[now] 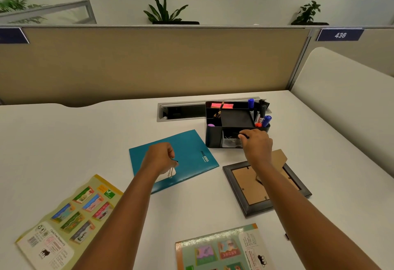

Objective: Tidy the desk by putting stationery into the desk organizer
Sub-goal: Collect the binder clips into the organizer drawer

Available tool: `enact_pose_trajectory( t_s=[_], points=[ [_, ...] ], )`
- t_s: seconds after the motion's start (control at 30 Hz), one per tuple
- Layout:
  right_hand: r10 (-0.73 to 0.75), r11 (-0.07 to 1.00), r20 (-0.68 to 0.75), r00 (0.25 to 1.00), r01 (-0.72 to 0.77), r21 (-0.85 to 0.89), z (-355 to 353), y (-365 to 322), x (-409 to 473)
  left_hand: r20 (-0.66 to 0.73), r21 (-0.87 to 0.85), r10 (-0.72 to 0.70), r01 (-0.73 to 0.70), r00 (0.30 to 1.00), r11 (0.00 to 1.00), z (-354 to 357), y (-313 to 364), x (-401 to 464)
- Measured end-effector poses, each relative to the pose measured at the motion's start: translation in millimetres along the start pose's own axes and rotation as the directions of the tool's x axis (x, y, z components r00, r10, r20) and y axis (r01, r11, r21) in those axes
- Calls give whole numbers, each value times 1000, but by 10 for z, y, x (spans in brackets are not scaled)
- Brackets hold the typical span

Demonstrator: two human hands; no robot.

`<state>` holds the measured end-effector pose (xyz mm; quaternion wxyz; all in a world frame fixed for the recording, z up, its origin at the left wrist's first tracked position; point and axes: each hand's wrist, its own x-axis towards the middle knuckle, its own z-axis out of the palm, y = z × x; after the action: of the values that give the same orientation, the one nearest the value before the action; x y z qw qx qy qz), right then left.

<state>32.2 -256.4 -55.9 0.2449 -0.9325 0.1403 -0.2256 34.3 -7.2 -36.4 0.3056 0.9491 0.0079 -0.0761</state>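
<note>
**Two hands busy near the black organizer**

Closest to the camera, a picture book [221, 250] lies at the bottom edge, and its lower part is cut off. A second picture book [68, 220] lies at the near left. Between the two books the white tabletop [64, 142] is bare, and there is wide open room on the far left too.

A little farther on, a picture frame [245, 203] lies face down on the right, partly hidden by the right arm. A blue-green notebook [191, 152] lies in the middle, just left of the frame.

The left hand [160, 159] is over the notebook with its fingers curled in. It pinches something small with a dark tip and a bit of silver hanging down. The thing is too small to name.

The right hand [255, 142] is at the front of the organizer [213, 139], fingers closed on a small dark thing. That thing is also too tiny to name. It is over the clear front tray, which has thin metal bits inside.

The organizer sits toward the back of the tabletop, right of the middle. It holds blue markers [266, 120], a pencil [219, 110] and pink sticky notes [221, 105].

Behind it is a slot [181, 112] in the tabletop, then a tan divider wall [149, 63].
</note>
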Motion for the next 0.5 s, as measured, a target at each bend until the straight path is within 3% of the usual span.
enact_pose_trajectory(
  t_s=[0.2, 0.37, 0.43, 0.5],
  points=[
    [62, 992, 124, 990, -48, -114, 17, -6, -67, -7, -33, 22, -23, 1000, 999, 20, 33, -4],
    [42, 998, 88, 995, -38, -46, -6, 43, -146, 7, -47, 45, -44, 999, 998, 56, 59, -5],
    [13, 1000, 37, 999, -13, -10, -26, 40, -195, 22, -124, 38, -35, 999, 992, 69, 101, -3],
    [-41, 997, -69, 997, 46, 59, -44, 8, -254, 44, -321, 0, 14, 999, 947, 74, 164, -7]
  ],
)
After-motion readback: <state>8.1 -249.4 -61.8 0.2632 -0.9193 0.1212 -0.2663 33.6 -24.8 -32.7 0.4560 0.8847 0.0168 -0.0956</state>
